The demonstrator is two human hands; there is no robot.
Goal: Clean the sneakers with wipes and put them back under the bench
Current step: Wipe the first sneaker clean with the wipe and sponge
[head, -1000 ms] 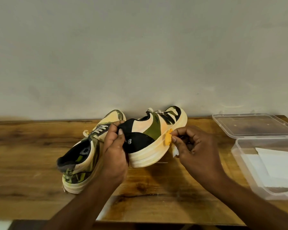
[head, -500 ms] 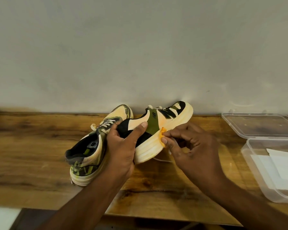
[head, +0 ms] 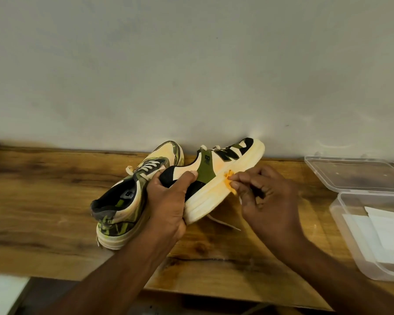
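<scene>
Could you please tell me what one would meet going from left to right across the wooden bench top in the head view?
camouflage sneaker → left hand → held sneaker → orange-stained wipe → right hand → clear plastic box holding white wipes.

I see my left hand [head: 168, 201] gripping the heel end of a sneaker [head: 216, 178], thumb across its side, holding it tilted with the toe raised toward the wall [head: 191, 64]. My right hand [head: 268, 201] pinches an orange-stained wipe [head: 229, 181] against the pale sole edge of that sneaker. The second sneaker [head: 132, 196], camouflage-patterned, rests on the wooden surface [head: 43, 201] just behind my left hand, touching the held one. At the right stands a clear plastic box [head: 350, 235] with white wipes [head: 391, 230] inside, its clear lid [head: 350, 173] lying flat just behind it, near the wall
</scene>
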